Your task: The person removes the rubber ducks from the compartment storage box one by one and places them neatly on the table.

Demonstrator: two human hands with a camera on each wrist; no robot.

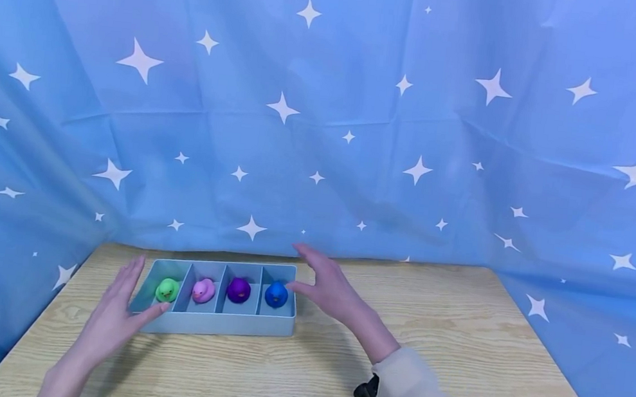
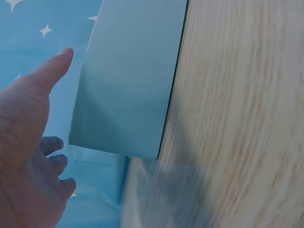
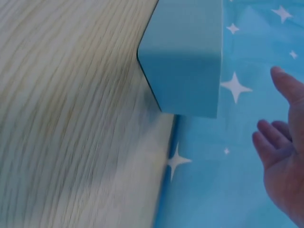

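Note:
A light blue box (image 1: 217,326) with compartments in a row stands on the table. From left to right they hold a green rubber duck (image 1: 167,290), a pink rubber duck (image 1: 203,290), a purple rubber duck (image 1: 238,290) and a blue rubber duck (image 1: 276,295). Beside the box's left end is my left hand (image 1: 116,316), fingers extended and thumb apart. My right hand (image 1: 332,288) is spread near the right end. Both wrist views show a gap between the hand and the box wall (image 2: 128,80). Neither hand holds anything.
The wooden table (image 1: 427,326) reaches back to a blue curtain (image 1: 328,161) with white stars, which also hangs along both sides. A black device (image 1: 366,393) sits at my right wrist by the pale sleeve (image 1: 420,390).

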